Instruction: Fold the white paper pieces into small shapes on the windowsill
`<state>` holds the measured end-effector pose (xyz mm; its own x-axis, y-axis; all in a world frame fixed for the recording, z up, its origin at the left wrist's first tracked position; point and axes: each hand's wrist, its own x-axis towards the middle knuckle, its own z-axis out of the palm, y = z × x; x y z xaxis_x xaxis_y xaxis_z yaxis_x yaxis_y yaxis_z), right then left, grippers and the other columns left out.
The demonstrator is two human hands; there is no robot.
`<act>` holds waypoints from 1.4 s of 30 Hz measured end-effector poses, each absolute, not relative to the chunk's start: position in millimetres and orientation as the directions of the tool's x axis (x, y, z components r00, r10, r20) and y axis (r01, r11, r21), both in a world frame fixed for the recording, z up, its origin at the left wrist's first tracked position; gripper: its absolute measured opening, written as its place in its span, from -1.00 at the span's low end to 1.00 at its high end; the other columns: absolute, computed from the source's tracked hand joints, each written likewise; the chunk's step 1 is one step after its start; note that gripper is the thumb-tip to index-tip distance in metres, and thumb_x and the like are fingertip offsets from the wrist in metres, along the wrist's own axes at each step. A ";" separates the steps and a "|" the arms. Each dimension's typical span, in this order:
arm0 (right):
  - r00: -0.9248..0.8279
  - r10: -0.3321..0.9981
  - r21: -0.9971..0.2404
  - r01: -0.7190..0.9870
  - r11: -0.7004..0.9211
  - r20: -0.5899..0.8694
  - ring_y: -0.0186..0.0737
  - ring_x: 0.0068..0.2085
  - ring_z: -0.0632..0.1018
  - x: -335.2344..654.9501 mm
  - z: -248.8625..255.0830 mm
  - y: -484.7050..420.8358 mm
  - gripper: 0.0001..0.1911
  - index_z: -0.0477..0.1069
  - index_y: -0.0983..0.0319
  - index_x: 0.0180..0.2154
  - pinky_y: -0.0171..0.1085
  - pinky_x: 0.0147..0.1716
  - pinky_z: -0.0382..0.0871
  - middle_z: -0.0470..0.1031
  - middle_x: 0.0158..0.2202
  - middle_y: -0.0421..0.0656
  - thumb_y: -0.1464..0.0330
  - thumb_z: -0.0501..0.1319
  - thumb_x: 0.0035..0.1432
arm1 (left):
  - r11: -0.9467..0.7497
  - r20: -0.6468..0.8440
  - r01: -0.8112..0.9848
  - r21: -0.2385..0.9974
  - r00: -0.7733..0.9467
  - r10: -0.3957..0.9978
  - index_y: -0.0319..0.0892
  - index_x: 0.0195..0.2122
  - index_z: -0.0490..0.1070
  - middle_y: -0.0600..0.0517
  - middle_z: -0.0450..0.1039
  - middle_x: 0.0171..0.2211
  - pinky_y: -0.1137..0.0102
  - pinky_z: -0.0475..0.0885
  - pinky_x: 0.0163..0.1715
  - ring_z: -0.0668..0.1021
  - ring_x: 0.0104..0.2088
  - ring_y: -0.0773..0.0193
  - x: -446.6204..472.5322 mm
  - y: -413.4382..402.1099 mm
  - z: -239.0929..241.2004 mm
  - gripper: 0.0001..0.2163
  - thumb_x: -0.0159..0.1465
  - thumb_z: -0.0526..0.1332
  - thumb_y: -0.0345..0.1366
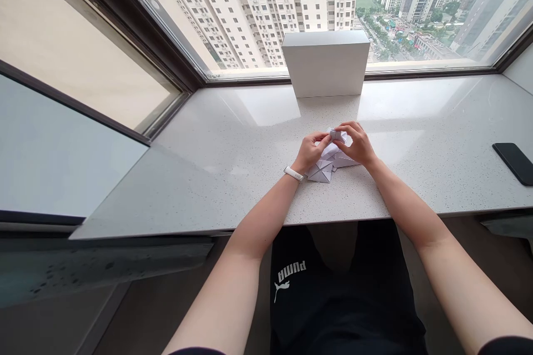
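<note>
A white folded paper piece (336,135) is pinched between both of my hands above the pale stone sill (233,144). My left hand (310,151) grips it from the left with thumb and fingers closed; a white band sits on that wrist. From the right, my right hand (358,144) holds the same piece with curled fingers. Under the hands lie more folded white paper shapes (321,171), with pointed flaps resting on the sill.
A white rectangular box (325,64) stands upright against the window behind the hands. A black phone (514,162) lies flat near the right edge of the sill. The window frame (137,28) angles in at the left. My legs are below the sill's front edge.
</note>
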<state>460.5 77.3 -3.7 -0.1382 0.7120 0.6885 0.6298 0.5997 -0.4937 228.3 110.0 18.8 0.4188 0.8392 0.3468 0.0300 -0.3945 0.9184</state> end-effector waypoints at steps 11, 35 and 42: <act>0.003 0.777 -0.681 0.483 0.550 0.630 0.16 0.16 0.73 452.8 -5.0 74.7 -0.44 0.63 -0.01 0.29 0.16 0.10 0.79 0.72 0.25 0.05 -0.16 0.51 0.50 | -0.381 0.346 0.020 0.925 0.376 0.860 -0.08 -0.04 0.88 -0.20 0.88 0.02 0.05 0.68 0.17 0.81 0.06 -0.08 228.1 111.9 15.2 -0.55 0.48 0.54 0.24; 0.147 0.955 -0.964 0.106 0.242 0.256 -0.11 -0.22 0.65 447.1 1.0 73.3 -0.14 0.63 0.09 -0.16 -0.12 -0.19 0.60 0.69 -0.25 -0.15 -0.56 0.50 0.14 | -0.569 0.527 0.121 0.813 0.262 0.808 -0.02 0.13 0.51 -0.12 0.74 0.03 0.13 0.78 0.06 0.82 0.01 0.05 230.2 123.3 -1.5 -0.62 0.53 0.58 0.02; 0.151 0.956 -0.965 0.119 0.235 0.252 -0.09 -0.22 0.65 444.8 2.9 71.7 -0.17 0.62 0.07 -0.19 -0.11 -0.19 0.59 0.69 -0.27 -0.16 -0.54 0.52 0.14 | -0.627 0.573 0.208 0.751 0.267 0.775 -0.04 0.11 0.54 -0.09 0.79 0.02 0.17 0.80 0.05 0.84 -0.04 0.09 229.8 118.1 4.8 -0.71 0.50 0.57 -0.19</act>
